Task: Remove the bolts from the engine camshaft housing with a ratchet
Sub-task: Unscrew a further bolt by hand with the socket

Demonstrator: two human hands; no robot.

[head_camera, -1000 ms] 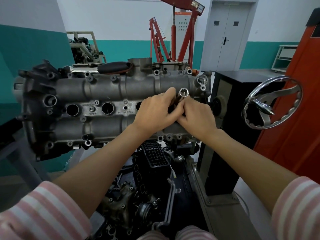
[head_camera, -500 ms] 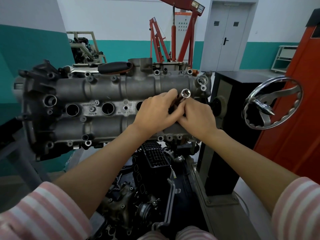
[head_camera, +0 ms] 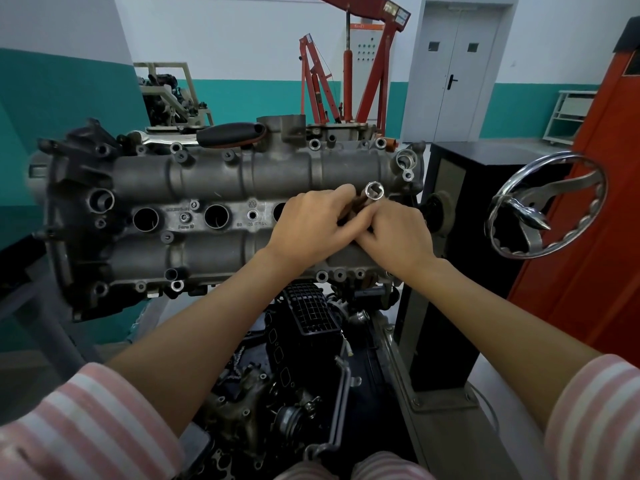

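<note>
Head view of 2 bare hands working at the right end of an engine camshaft housing [head_camera: 221, 199], which sits on a stand with its cover face turned toward the camera. The left hand [head_camera: 308, 226] and right hand [head_camera: 394, 233] meet over the middle valley of the housing, fingers curled round a dark tool shaft, taken to be the ratchet [head_camera: 353, 211] or its extension; most of it is hidden under the fingers. Each grip is therefore clenched on the tool, not released. A bright open socket [head_camera: 375, 191] projects above the knuckles with its mouth facing up and toward the camera, seated on no bolt. Several bolt bosses along the upper edge [head_camera: 314, 144] and lower edge [head_camera: 322, 276] show light rings; whether bolts remain in them cannot be told. A black-handled tool [head_camera: 230, 134] rests on top of the housing, and a chrome handwheel [head_camera: 547, 206] stands to the right.

Risks, as judged: the socket may drop from the tool into the engine parts below [head_camera: 304, 341] if it is loosely fitted; a socket set crooked on a bolt head could slip and round it; a sudden release under load could drive the knuckles against the casting.
</note>
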